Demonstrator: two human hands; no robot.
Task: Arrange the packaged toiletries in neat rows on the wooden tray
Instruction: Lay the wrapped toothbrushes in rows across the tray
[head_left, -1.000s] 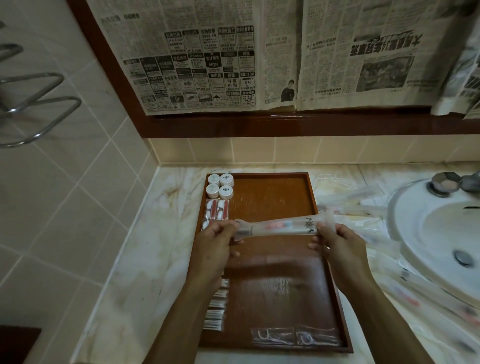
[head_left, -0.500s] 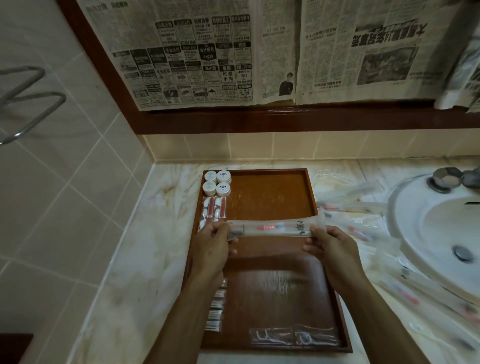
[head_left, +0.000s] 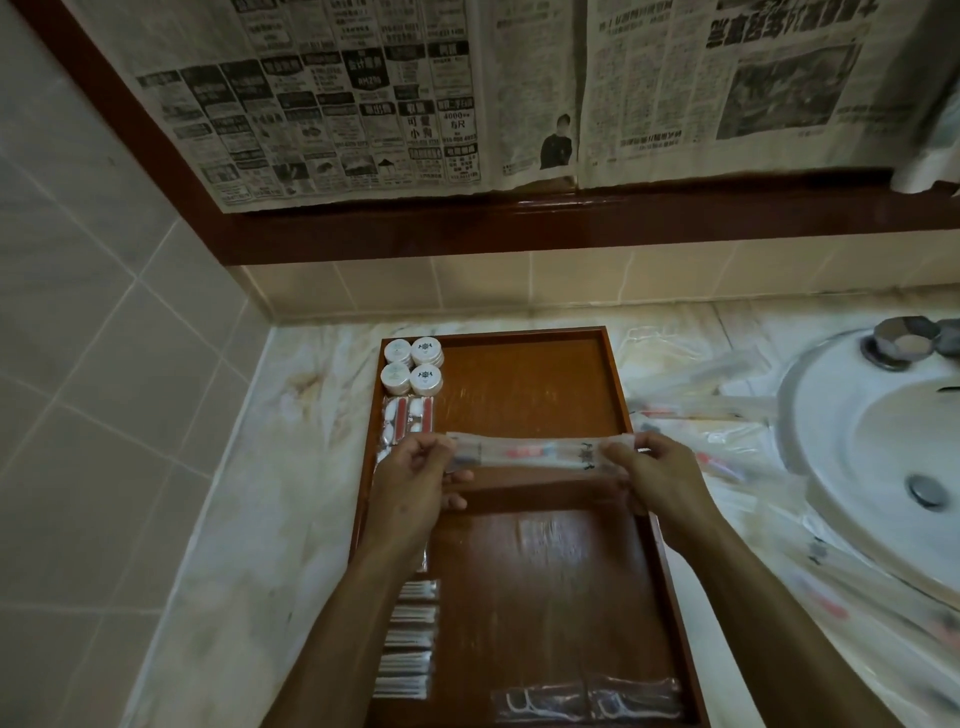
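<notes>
Toothbrush packet (head_left: 524, 451) hangs crosswise over the wooden tray (head_left: 524, 379), long axis running from its left edge to its right. I pinch one end in my left hand (head_left: 415, 483), the other in my right hand (head_left: 657, 475).

left hand (head_left: 415, 488) and right hand (head_left: 655, 478) pinch ends of clear toothbrush packet (head_left: 524, 451), crosswise above wooden tray (head_left: 618, 415) | four round white tubs (head_left: 414, 365) in tray's far left corner | more packets (head_left: 711, 410) beside tray's right rim
</notes>
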